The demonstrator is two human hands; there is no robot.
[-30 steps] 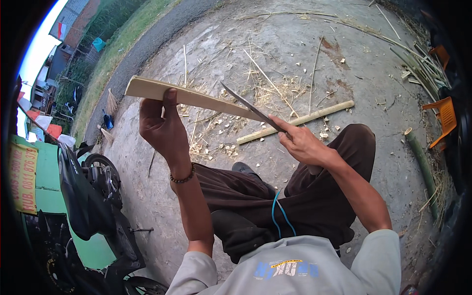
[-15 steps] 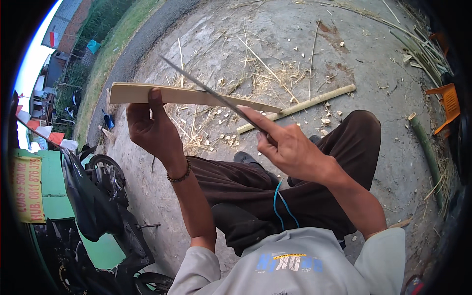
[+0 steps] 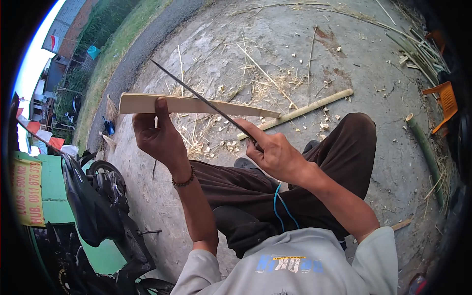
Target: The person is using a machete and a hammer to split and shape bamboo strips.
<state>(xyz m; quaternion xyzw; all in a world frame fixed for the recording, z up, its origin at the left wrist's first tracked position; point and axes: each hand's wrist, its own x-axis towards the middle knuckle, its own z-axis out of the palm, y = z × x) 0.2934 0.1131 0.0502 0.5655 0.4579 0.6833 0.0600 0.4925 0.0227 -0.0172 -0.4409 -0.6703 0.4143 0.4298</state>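
Note:
My left hand (image 3: 160,137) pinches a long, flat, pale bamboo slat (image 3: 187,104) near its left end, thumb on the near face. The slat runs to the right, and its far end overlaps the view of a bamboo pole (image 3: 307,113) on the ground. In my right hand (image 3: 275,155) is a long dark knife (image 3: 196,94), its handle hidden by the fingers, with the forefinger stretched along it. The blade points up and left, crossing the slat near its middle. Whether the edge touches the slat, I cannot tell.
Shavings and chips (image 3: 270,86) litter the concrete beyond my knees. Split bamboo strips (image 3: 415,54) and an orange plastic chair (image 3: 444,105) are at the far right, near a green bamboo pole (image 3: 425,152). A motorcycle (image 3: 93,206) stands close on my left.
My left hand and the slat have shifted slightly right and down. The knife has moved a little left, and my right hand sits slightly lower and further left.

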